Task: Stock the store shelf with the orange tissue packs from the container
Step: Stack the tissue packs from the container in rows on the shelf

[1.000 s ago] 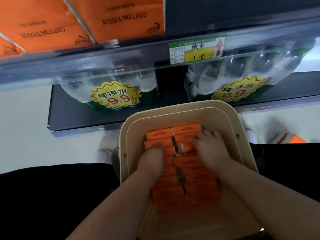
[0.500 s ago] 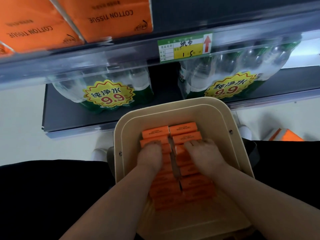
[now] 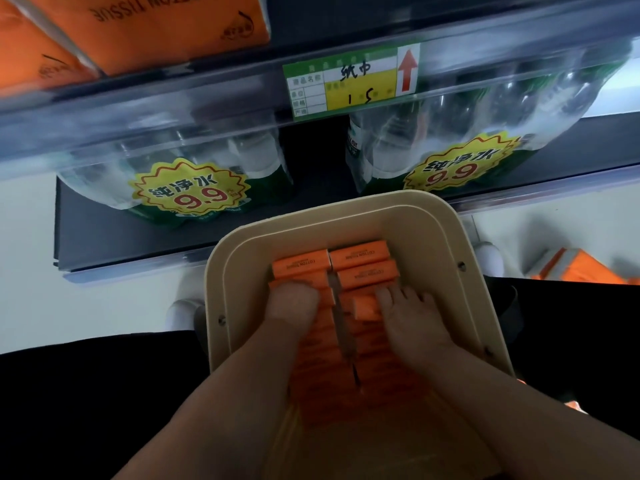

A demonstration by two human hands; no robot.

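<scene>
A beige plastic container (image 3: 453, 244) sits below me, holding two rows of small orange tissue packs (image 3: 363, 271). Both hands are down inside it. My left hand (image 3: 292, 303) lies over the left row with its fingers curled down round packs there. My right hand (image 3: 412, 317) is on the right row, and its fingers and thumb grip a pack (image 3: 365, 304) that sits tilted above the others. Larger orange tissue packs (image 3: 166, 26) labelled COTTON TISSUE stand on the upper shelf at top left.
A price label (image 3: 349, 84) with a red arrow is fixed to the shelf's front rail. Shrink-wrapped water bottle packs (image 3: 194, 181) (image 3: 464, 157) fill the lower shelf. More orange packs (image 3: 575, 265) lie on the floor at right.
Both hands have shifted slightly back toward me along the rows. My right hand has lifted one pack out of line. The camera has tilted down a little.
</scene>
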